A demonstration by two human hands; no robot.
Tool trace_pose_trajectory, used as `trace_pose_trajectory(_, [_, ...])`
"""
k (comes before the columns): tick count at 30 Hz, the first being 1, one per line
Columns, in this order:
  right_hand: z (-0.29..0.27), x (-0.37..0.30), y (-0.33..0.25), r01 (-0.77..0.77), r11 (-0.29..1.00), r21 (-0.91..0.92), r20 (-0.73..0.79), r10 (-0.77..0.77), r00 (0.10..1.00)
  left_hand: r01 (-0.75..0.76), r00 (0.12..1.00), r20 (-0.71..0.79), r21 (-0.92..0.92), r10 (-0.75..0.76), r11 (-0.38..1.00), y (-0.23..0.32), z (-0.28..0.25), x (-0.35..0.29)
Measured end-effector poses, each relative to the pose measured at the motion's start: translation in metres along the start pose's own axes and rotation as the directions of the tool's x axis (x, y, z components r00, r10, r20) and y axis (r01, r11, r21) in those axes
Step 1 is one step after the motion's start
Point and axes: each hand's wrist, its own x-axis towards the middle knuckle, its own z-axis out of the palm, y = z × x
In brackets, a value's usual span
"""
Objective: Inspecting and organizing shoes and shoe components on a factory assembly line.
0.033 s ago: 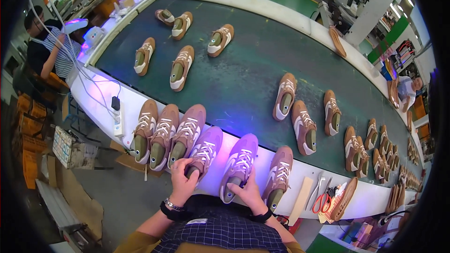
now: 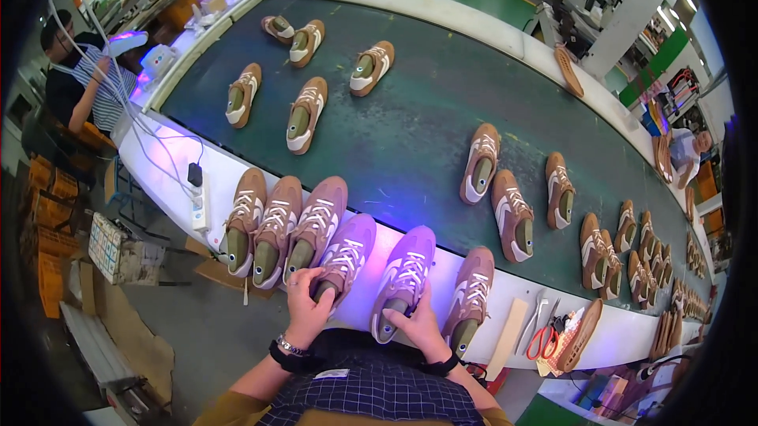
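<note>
My left hand [image 2: 308,309] grips the heel end of a brown sneaker [image 2: 347,251] with white laces, thumb and fingers around the collar. My right hand [image 2: 420,326] holds another sneaker [image 2: 408,265] by its heel, thumb at the opening where a green shoe last [image 2: 392,317] shows. Purple light tints both toes. To the left of my left hand, three like sneakers stand side by side, the nearest being a brown sneaker [image 2: 320,211]. Just right of my right hand rests one more sneaker [image 2: 474,284]. The undersides of the held shoes are hidden.
Beyond the white ledge [image 2: 355,319] runs a dark green conveyor belt [image 2: 418,142] carrying several sneakers. At right lie red-handled scissors [image 2: 542,342], a pale strip [image 2: 506,339] and a brown sole [image 2: 581,335]. A white power strip [image 2: 200,203] with cables lies left. A co-worker [image 2: 79,78] sits far left.
</note>
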Motion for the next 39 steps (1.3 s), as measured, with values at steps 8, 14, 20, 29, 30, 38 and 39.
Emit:
trace_pose_trajectory(8, [0.008,0.003,0.008,-0.001,0.999,0.035,-0.063,0.003,0.998,-0.018,0.987,0.162,0.104,0.001,0.994,-0.003,0.003,-0.003])
trace_pose_trajectory(14, [0.011,0.004,-0.003,-0.027,1.000,-0.013,-0.038,0.027,0.999,-0.001,0.978,0.207,0.058,-0.011,0.998,-0.011,0.003,-0.003])
trace_pose_trajectory(20, [0.040,0.003,0.009,0.044,0.999,-0.013,-0.019,-0.045,0.999,0.019,0.965,0.263,-0.005,-0.017,1.000,-0.003,0.007,-0.008])
trace_pose_trajectory(29, [0.040,0.006,0.002,0.054,0.985,-0.164,0.007,-0.054,0.999,-0.008,0.963,0.271,0.035,-0.002,0.999,-0.021,0.013,-0.006])
trace_pose_trajectory(30, [0.041,0.006,0.002,0.055,0.984,-0.169,-0.011,-0.057,0.998,-0.010,0.961,0.276,0.040,-0.001,0.999,-0.019,0.011,-0.005])
trace_pose_trajectory(38, [0.030,0.009,-0.009,0.053,0.996,-0.069,0.029,-0.052,0.998,-0.225,0.961,0.184,0.093,0.205,0.970,0.002,-0.020,0.043])
trace_pose_trajectory(39, [0.029,0.009,-0.015,0.030,0.994,-0.107,0.029,-0.027,0.999,-0.228,0.970,0.118,0.155,0.211,0.961,0.000,-0.022,0.050])
